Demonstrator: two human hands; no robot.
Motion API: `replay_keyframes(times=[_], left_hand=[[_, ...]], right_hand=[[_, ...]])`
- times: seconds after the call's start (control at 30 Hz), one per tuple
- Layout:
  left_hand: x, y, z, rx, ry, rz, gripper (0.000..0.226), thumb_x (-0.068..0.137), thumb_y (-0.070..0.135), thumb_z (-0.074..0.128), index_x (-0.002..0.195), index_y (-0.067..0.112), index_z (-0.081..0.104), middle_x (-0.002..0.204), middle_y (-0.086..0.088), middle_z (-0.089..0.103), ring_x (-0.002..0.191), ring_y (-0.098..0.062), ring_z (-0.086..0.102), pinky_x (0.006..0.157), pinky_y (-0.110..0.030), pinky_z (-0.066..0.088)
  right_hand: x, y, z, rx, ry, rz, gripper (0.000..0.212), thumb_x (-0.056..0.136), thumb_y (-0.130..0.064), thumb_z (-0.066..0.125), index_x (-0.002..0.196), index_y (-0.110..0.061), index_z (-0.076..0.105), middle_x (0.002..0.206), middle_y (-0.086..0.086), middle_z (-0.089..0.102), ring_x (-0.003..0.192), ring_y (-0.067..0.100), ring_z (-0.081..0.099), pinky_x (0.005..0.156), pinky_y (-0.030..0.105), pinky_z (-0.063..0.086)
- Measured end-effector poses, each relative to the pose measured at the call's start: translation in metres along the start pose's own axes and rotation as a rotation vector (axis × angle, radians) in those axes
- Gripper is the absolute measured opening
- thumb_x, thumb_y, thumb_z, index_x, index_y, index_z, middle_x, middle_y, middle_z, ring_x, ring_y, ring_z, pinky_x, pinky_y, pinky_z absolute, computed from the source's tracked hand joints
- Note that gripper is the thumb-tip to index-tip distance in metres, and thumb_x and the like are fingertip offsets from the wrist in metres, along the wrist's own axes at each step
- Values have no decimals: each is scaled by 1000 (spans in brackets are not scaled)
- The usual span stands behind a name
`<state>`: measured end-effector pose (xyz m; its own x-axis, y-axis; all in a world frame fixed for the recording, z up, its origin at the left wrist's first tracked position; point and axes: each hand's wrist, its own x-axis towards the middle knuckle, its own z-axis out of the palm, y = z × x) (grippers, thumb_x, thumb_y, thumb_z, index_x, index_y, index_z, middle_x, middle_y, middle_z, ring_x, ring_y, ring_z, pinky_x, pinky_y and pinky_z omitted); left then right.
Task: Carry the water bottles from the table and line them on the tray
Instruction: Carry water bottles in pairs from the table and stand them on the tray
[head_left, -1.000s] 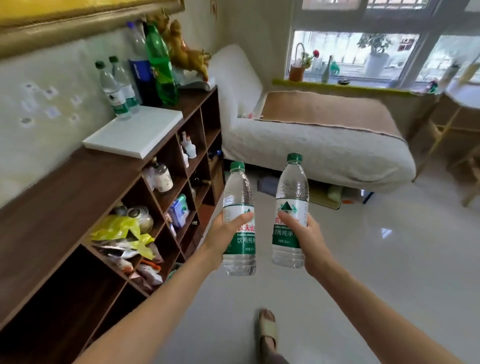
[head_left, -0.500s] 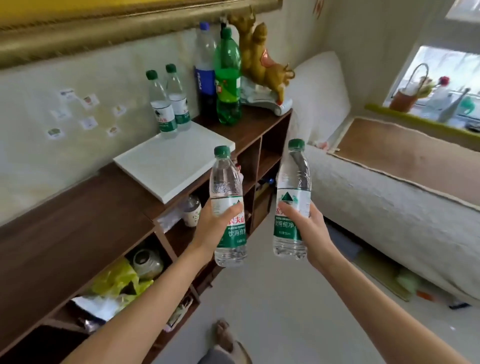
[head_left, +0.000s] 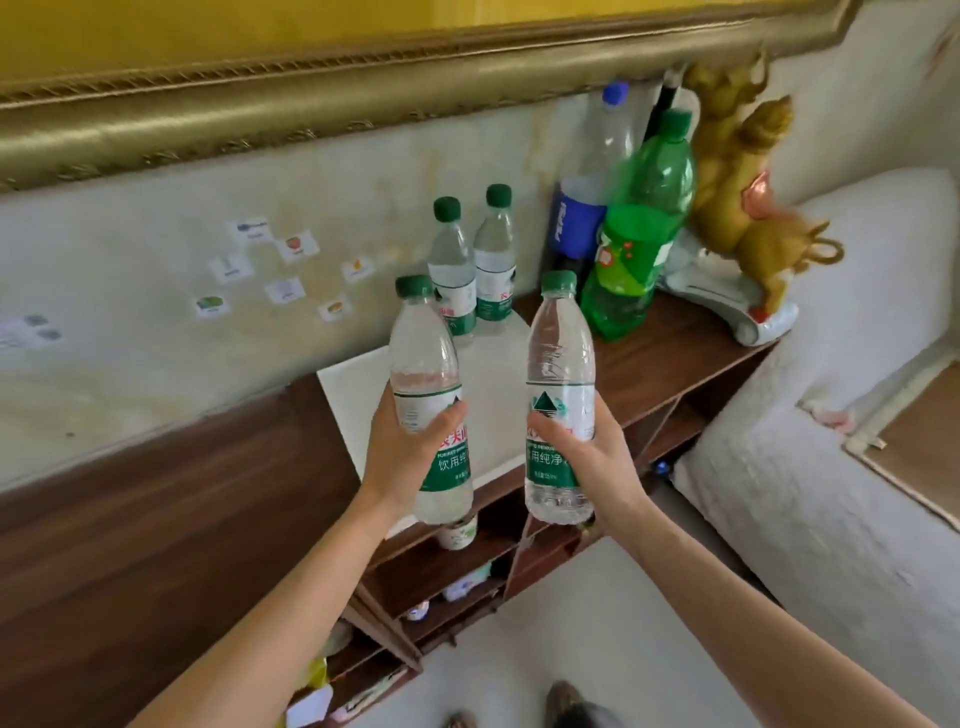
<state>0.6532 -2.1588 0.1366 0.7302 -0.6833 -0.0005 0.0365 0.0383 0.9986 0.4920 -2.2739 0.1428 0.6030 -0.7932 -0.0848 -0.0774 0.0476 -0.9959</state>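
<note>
My left hand (head_left: 402, 457) grips a clear water bottle with a green cap and label (head_left: 428, 374), held upright. A matching water bottle (head_left: 558, 374) stands upright in my right hand (head_left: 592, 457). Both bottles hover in front of the white tray (head_left: 353, 395) that lies on the dark wooden shelf unit (head_left: 156, 519). At the tray's far edge, by the wall, two more green-capped water bottles (head_left: 454, 270) (head_left: 493, 260) stand side by side.
A tall blue-labelled cola bottle (head_left: 582, 208) and a green soda bottle (head_left: 639, 234) stand right of the tray, beside a golden figurine (head_left: 748, 208). Open shelf compartments below hold small items. A white-covered sofa (head_left: 810, 467) is at the right. A gold picture frame (head_left: 311, 98) hangs above.
I have stepped closer to the shelf, and the view has turned left toward the wall. Both hands have carried their bottles up to the tray's front edge.
</note>
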Motion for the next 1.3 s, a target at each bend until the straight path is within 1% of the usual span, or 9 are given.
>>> replay_keyframes(times=[0.17, 0.4, 0.47, 0.57, 0.7, 0.87, 0.97, 1.1, 1.3], left_hand=[[33, -10, -1, 35, 253, 45, 42, 78, 13, 77, 108, 34, 56, 96, 15, 71, 88, 1, 68, 67, -10, 52], [60, -21, 7, 124, 556, 79, 58, 72, 8, 82, 118, 31, 54, 104, 17, 67, 94, 6, 65, 73, -6, 49], [60, -27, 4, 151, 602, 68, 65, 69, 11, 84, 119, 37, 51, 106, 21, 65, 96, 10, 62, 74, -3, 46], [56, -35, -5, 184, 589, 58, 67, 68, 13, 86, 117, 42, 51, 107, 23, 66, 101, 6, 62, 77, -5, 47], [54, -39, -12, 172, 537, 63, 71, 68, 14, 85, 128, 28, 50, 114, 12, 66, 106, -2, 63, 79, -10, 50], [56, -41, -19, 179, 510, 53, 68, 65, 25, 85, 117, 48, 49, 107, 28, 65, 103, 7, 61, 75, -5, 48], [53, -47, -23, 173, 488, 67, 74, 63, 31, 85, 125, 42, 47, 111, 26, 63, 109, 4, 60, 79, -6, 49], [50, -53, -27, 205, 420, 116, 77, 65, 28, 86, 129, 37, 45, 117, 20, 63, 113, -3, 60, 85, -10, 48], [62, -52, -39, 230, 398, 166, 76, 68, 17, 86, 131, 28, 45, 118, 17, 62, 114, -5, 59, 91, -15, 49]], right_hand=[[76, -7, 16, -33, -188, -65, 40, 82, -27, 74, 100, -55, 51, 88, -36, 67, 84, -13, 64, 59, 2, 47], [151, -8, 41, -90, -440, -95, 48, 74, -22, 80, 103, -44, 49, 94, -24, 67, 88, -7, 64, 70, 13, 49], [161, -3, 54, -90, -501, -105, 54, 72, -21, 81, 107, -44, 46, 97, -28, 65, 91, -9, 63, 69, 9, 49], [169, 4, 72, -97, -545, -132, 63, 70, -17, 82, 108, -47, 41, 98, -36, 61, 94, -15, 59, 68, 1, 45], [174, 13, 85, -160, -563, -186, 68, 71, -14, 82, 108, -50, 37, 100, -37, 58, 96, -20, 54, 69, -2, 42], [184, 15, 92, -251, -562, -187, 75, 69, -17, 83, 126, -33, 36, 111, -22, 58, 101, -7, 56, 66, 0, 44], [181, 16, 88, -352, -511, -205, 80, 69, -28, 84, 131, -36, 35, 107, -33, 53, 95, -15, 54, 68, -1, 41], [167, 34, 85, -533, -338, -198, 59, 70, -38, 82, 114, -17, 50, 108, -3, 65, 94, 14, 60, 78, 28, 52], [159, 41, 105, -595, -182, -139, 50, 71, -35, 81, 105, -11, 54, 105, 6, 66, 95, 23, 61, 77, 31, 49]])
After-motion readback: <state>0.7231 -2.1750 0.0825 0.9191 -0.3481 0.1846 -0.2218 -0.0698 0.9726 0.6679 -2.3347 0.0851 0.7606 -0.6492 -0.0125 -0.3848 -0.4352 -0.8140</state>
